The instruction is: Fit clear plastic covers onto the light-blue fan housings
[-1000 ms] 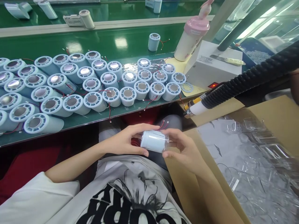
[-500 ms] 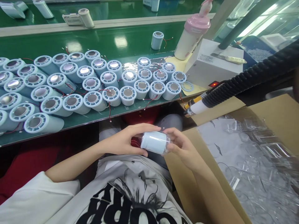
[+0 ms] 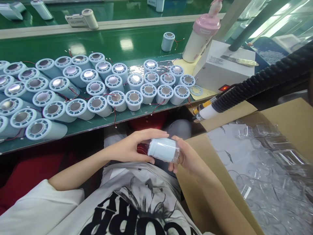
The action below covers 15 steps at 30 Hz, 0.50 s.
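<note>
Both hands (image 3: 133, 146) grip clear shell (image 3: 176, 156) around 1 sideways pale-blue cylinder (image 3: 160, 149).

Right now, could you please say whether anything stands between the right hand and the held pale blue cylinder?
Yes: a clear plastic shell around the pale blue cylinder lies between it and the right hand; nothing else visible.

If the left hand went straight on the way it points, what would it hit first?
Past the pale blue cylinder it holds, the left hand would probably meet the right hand, though depth is unclear.
</note>
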Available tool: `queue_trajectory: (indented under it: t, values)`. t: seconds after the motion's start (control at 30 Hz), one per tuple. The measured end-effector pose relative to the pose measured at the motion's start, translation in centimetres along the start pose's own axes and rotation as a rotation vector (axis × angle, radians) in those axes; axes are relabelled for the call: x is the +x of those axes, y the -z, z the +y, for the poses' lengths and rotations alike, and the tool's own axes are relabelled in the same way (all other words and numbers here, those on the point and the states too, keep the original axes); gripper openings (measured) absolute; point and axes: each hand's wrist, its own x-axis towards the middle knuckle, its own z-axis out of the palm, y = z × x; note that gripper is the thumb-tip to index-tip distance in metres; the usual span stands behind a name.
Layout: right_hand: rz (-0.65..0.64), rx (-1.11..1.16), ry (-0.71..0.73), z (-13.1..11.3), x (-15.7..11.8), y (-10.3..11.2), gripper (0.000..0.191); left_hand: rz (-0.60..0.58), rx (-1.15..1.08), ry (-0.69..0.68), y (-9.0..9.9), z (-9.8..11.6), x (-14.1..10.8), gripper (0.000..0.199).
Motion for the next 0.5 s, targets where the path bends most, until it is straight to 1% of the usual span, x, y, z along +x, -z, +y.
queue_trajectory:
  t: [0.07,0.17,0.2,0.27,0.33,0.4,0.43,0.47,0.5]
  values:
    - [-0.026,0.029,-0.055,0.02,0.07,-0.11,0.063,0.003,-0.001,-0.009,0.01,-0.03,0.04,0.076]
    - [-0.066,0.086,-0.163,-0.11,0.14,-0.20,0.059,0.007,0.001,-0.029,0.00,-0.12,0.11,0.077]
    - [-0.076,0.104,-0.204,-0.21,0.16,-0.24,0.061,0.010,0.004,-0.037,-0.01,-0.16,0.14,0.077]
    - [-0.090,0.128,-0.279,-0.48,0.20,-0.38,0.070,0.016,0.025,-0.052,-0.06,-0.23,0.18,0.077]
    - [-0.112,0.127,-0.321,-0.67,0.22,-0.53,0.079,0.024,0.047,-0.060,-0.16,-0.24,0.19,0.075]
    - [-0.148,0.089,-0.320,-0.62,0.19,-0.59,0.082,0.035,0.029,-0.032,-0.32,-0.13,0.14,0.070]
    - [-0.153,0.053,-0.296,-0.49,0.14,-0.56,0.081,0.042,0.003,-0.003,-0.41,-0.02,0.08,0.068]
    - [-0.137,0.004,-0.250,-0.28,0.07,-0.46,0.079,0.053,-0.032,0.031,-0.51,0.12,0.02,0.067]
    - [-0.089,-0.064,-0.177,-0.01,-0.02,-0.31,0.073,0.063,-0.071,0.070,-0.59,0.28,-0.05,0.066]
